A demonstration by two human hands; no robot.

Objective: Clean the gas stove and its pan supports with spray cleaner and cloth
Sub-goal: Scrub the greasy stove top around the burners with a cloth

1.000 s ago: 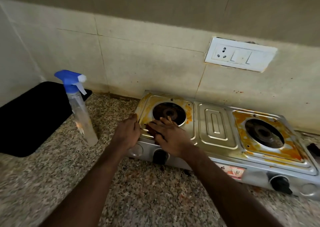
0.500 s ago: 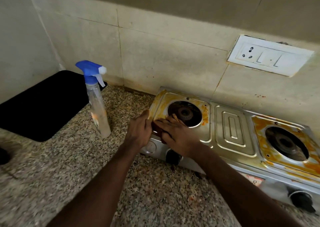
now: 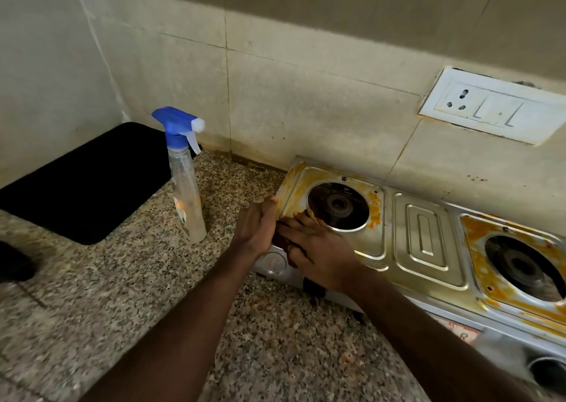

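Fingers (image 3: 298, 222) of the right hand (image 3: 321, 251) lie flat, pressing a dark crumpled cloth (image 3: 280, 240) onto the front-left corner of the orange-stained steel gas stove (image 3: 428, 233), scrubbing, I'd say. The left hand (image 3: 257, 228), fingers relaxed, braces the stove's left edge, likely against sliding. The clear, blue-triggered spray bottle (image 3: 185, 187) waits just beside it on the speckled granite counter (image 3: 122, 294).

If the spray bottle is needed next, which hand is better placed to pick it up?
Probably left. The left hand rests at the stove's left edge, nearest the spray bottle, holding nothing. The right hand presses the dark cloth on the stove.
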